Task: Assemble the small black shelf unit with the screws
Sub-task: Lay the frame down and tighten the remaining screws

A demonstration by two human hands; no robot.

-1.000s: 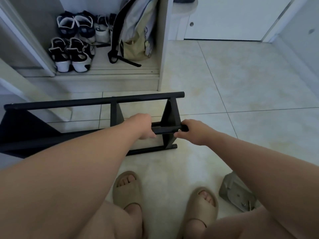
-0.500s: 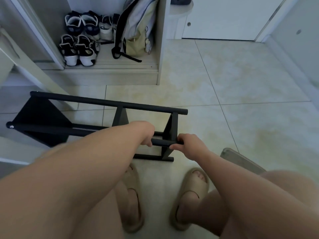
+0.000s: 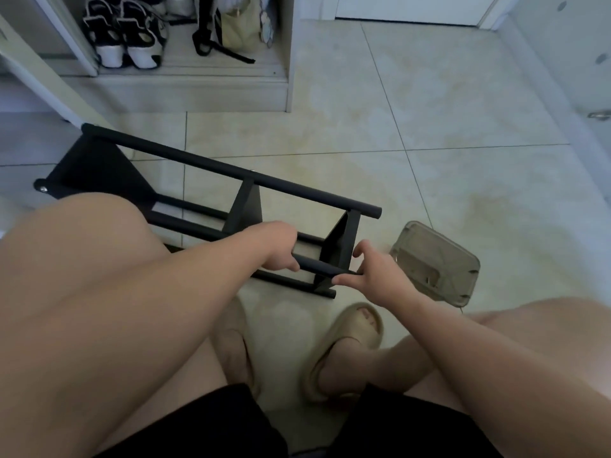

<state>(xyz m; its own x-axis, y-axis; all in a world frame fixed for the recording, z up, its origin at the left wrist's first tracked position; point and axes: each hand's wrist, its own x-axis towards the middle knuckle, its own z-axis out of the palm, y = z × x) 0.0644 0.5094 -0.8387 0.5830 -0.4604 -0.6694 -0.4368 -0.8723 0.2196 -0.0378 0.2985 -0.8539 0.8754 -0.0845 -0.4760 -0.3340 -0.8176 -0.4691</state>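
Observation:
The black shelf unit lies on the tiled floor in front of me, its long round bars running from upper left to lower right between flat black side panels. My left hand grips the near bar just left of the right end panel. My right hand pinches the end of that same bar, right at the end panel, thumb below and fingers above. No loose screw shows in either hand.
A clear plastic tray lies on the floor just right of my right hand. My feet in tan slippers are below the shelf. A cabinet base with sneakers and a bag stands at the back left.
The view tipped down and the shelf swung so its right end lies nearer to me. Both hands stayed on the near bar; my right hand's fingers opened into a pinch at its end.

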